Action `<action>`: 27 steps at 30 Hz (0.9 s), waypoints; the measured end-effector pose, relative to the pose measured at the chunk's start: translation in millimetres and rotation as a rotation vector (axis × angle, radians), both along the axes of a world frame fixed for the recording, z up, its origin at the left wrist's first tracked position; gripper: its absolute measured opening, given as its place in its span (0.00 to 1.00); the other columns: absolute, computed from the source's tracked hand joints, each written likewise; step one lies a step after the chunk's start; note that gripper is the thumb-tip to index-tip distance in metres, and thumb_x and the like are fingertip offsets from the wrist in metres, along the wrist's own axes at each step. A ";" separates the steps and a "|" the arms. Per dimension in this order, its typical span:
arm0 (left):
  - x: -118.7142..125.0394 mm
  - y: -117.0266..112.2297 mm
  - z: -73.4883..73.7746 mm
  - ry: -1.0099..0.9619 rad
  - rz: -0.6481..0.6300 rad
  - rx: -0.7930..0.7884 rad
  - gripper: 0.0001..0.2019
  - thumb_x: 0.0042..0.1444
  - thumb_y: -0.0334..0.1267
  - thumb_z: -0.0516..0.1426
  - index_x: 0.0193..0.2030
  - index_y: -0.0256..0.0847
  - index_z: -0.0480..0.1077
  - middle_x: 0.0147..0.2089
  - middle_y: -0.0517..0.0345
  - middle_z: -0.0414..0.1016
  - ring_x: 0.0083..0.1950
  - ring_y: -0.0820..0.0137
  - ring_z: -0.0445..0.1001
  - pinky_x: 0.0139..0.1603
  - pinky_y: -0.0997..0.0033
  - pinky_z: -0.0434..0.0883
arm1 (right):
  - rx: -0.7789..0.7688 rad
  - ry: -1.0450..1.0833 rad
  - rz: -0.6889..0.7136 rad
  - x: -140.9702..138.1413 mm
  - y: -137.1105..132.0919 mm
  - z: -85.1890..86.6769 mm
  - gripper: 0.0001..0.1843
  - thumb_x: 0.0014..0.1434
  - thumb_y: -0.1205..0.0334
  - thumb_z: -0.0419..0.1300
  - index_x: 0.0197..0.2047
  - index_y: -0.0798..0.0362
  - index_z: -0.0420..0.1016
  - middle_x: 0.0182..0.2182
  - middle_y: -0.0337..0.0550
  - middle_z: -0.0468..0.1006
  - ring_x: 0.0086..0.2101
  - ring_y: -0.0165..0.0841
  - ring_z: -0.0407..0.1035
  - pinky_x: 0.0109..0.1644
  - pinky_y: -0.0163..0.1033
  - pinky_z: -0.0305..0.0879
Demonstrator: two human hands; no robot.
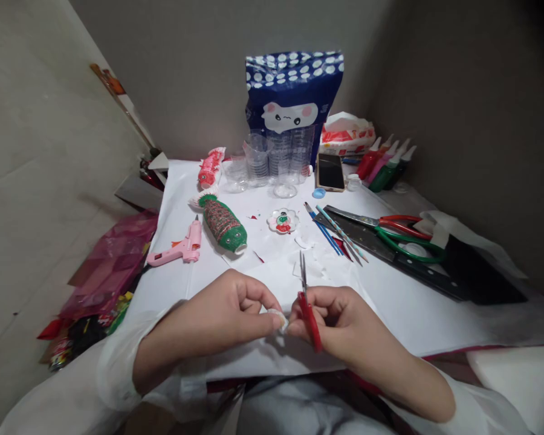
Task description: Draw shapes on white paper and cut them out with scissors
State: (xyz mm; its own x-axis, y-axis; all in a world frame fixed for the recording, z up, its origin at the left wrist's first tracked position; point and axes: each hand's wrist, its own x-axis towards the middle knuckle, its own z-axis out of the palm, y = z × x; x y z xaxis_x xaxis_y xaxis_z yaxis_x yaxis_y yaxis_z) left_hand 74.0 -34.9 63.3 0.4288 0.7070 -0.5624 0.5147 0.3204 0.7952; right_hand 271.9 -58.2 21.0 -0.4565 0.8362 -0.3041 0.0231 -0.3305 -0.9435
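Note:
My left hand (236, 305) is closed, pinching a small white piece (278, 318) between thumb and forefinger; whether it is paper or tissue I cannot tell. My right hand (338, 317) holds a small pair of red-handled scissors (309, 320), blades pointing up and away from me. Its thumb and fingertip meet beside the white piece and seem to touch its right edge. Beyond my left hand lies a green fish (224, 225) with a glittery reddish middle and a white-fringed tail. Behind it sits a smaller red and white fish (211, 169).
A pink glue gun (179, 246) lies left. At centre is a flower-shaped paint dish (283, 221), with clear plastic cups (278, 157) behind. To the right are paintbrushes (326, 232), large green-handled scissors (410, 244), red-handled pliers (401, 225), a phone (330, 172) and paint bottles (385, 163).

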 end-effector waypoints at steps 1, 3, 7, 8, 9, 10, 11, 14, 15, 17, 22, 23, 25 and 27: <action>0.0 0.5 0.4 0.001 0.010 0.009 0.11 0.50 0.45 0.63 0.31 0.38 0.74 0.15 0.73 0.49 0.18 0.78 0.43 0.19 0.72 0.41 | 0.005 0.000 -0.004 -0.3 0.0 -0.3 0.19 0.47 0.58 0.69 0.21 0.53 0.61 0.20 0.31 0.63 0.23 0.25 0.50 0.27 0.33 0.49; -0.1 1.3 0.7 -0.003 0.025 0.028 0.11 0.51 0.45 0.62 0.30 0.38 0.73 0.15 0.73 0.49 0.18 0.78 0.43 0.19 0.72 0.41 | 0.022 -0.005 -0.011 -1.4 -0.8 -3.0 0.17 0.49 0.57 0.68 0.22 0.53 0.63 0.20 0.32 0.63 0.23 0.25 0.51 0.28 0.33 0.49; -0.3 2.0 -1.0 -0.018 0.038 0.030 0.11 0.50 0.45 0.63 0.29 0.38 0.73 0.15 0.73 0.48 0.18 0.78 0.43 0.20 0.71 0.41 | 0.060 -0.015 -0.025 -3.6 -3.0 -12.2 0.15 0.51 0.59 0.67 0.23 0.53 0.65 0.18 0.29 0.57 0.23 0.25 0.47 0.27 0.33 0.47; -0.4 2.2 -1.5 -0.022 0.040 0.029 0.11 0.50 0.45 0.63 0.30 0.38 0.73 0.15 0.73 0.48 0.18 0.78 0.42 0.20 0.71 0.41 | 0.066 -0.018 -0.025 -4.0 -3.2 -13.9 0.15 0.51 0.59 0.67 0.23 0.53 0.65 0.19 0.29 0.57 0.23 0.25 0.47 0.27 0.33 0.46; -0.4 2.4 -2.0 -0.027 0.040 0.028 0.12 0.50 0.45 0.63 0.30 0.38 0.73 0.15 0.73 0.48 0.18 0.78 0.42 0.20 0.72 0.41 | 0.068 -0.020 -0.026 -4.5 -3.1 -14.9 0.15 0.51 0.59 0.67 0.23 0.53 0.65 0.19 0.29 0.57 0.23 0.25 0.47 0.26 0.33 0.46; -0.4 2.6 -2.3 -0.028 0.041 0.030 0.12 0.50 0.46 0.63 0.31 0.38 0.74 0.15 0.73 0.48 0.18 0.78 0.42 0.20 0.72 0.41 | 0.068 -0.020 -0.027 -4.9 -2.8 -15.4 0.15 0.52 0.58 0.67 0.23 0.53 0.65 0.18 0.29 0.57 0.23 0.25 0.47 0.26 0.33 0.47; -0.3 2.8 -2.3 -0.028 0.042 0.034 0.12 0.50 0.46 0.63 0.31 0.38 0.74 0.15 0.73 0.49 0.18 0.78 0.42 0.20 0.72 0.41 | 0.068 -0.016 -0.033 -5.1 -2.4 -15.4 0.16 0.53 0.56 0.67 0.23 0.53 0.66 0.18 0.30 0.57 0.23 0.25 0.47 0.26 0.33 0.47; -0.4 3.4 -0.6 -0.009 0.049 0.054 0.12 0.50 0.45 0.63 0.31 0.37 0.74 0.15 0.72 0.50 0.19 0.78 0.44 0.20 0.72 0.42 | 0.062 0.012 -0.054 -4.7 -1.4 -13.5 0.18 0.53 0.52 0.67 0.24 0.53 0.67 0.18 0.29 0.57 0.23 0.26 0.49 0.27 0.33 0.49; -0.7 3.5 0.5 -0.003 0.055 0.066 0.12 0.50 0.45 0.63 0.31 0.38 0.74 0.15 0.72 0.50 0.19 0.78 0.44 0.20 0.72 0.42 | 0.050 0.024 -0.050 -4.1 -1.6 -12.5 0.18 0.52 0.51 0.68 0.25 0.53 0.67 0.18 0.29 0.57 0.23 0.26 0.49 0.27 0.32 0.49; -2.0 3.7 2.5 0.001 0.077 0.089 0.11 0.50 0.45 0.63 0.31 0.38 0.74 0.16 0.72 0.49 0.19 0.78 0.44 0.20 0.72 0.42 | 0.010 0.035 -0.004 -2.3 -3.4 -9.8 0.19 0.50 0.50 0.69 0.24 0.53 0.66 0.17 0.28 0.56 0.22 0.25 0.47 0.25 0.32 0.47; -6.6 3.0 4.0 -0.022 0.125 0.138 0.12 0.52 0.46 0.63 0.32 0.38 0.75 0.17 0.72 0.48 0.20 0.78 0.44 0.20 0.72 0.41 | -0.019 -0.039 0.154 0.8 -14.5 -2.6 0.16 0.50 0.60 0.63 0.20 0.51 0.59 0.16 0.29 0.57 0.21 0.25 0.48 0.25 0.32 0.49; -7.0 2.7 3.8 -0.027 0.131 0.141 0.12 0.52 0.47 0.63 0.32 0.38 0.75 0.17 0.72 0.48 0.20 0.78 0.44 0.20 0.72 0.41 | -0.017 -0.047 0.173 0.9 -16.6 -2.0 0.15 0.50 0.61 0.62 0.20 0.51 0.59 0.15 0.29 0.57 0.21 0.25 0.49 0.25 0.33 0.49; -7.1 2.2 3.6 -0.035 0.144 0.141 0.13 0.52 0.47 0.63 0.32 0.38 0.74 0.17 0.72 0.47 0.20 0.77 0.43 0.20 0.72 0.42 | -0.003 -0.056 0.196 0.9 -19.7 -2.2 0.14 0.50 0.63 0.60 0.20 0.51 0.58 0.16 0.29 0.58 0.21 0.25 0.50 0.25 0.33 0.48; -6.3 1.8 3.7 -0.043 0.156 0.138 0.13 0.51 0.48 0.63 0.32 0.38 0.74 0.18 0.71 0.47 0.20 0.77 0.43 0.21 0.72 0.42 | 0.037 -0.078 0.195 0.6 -21.1 -3.9 0.15 0.50 0.63 0.61 0.20 0.50 0.57 0.16 0.29 0.56 0.22 0.26 0.49 0.25 0.33 0.48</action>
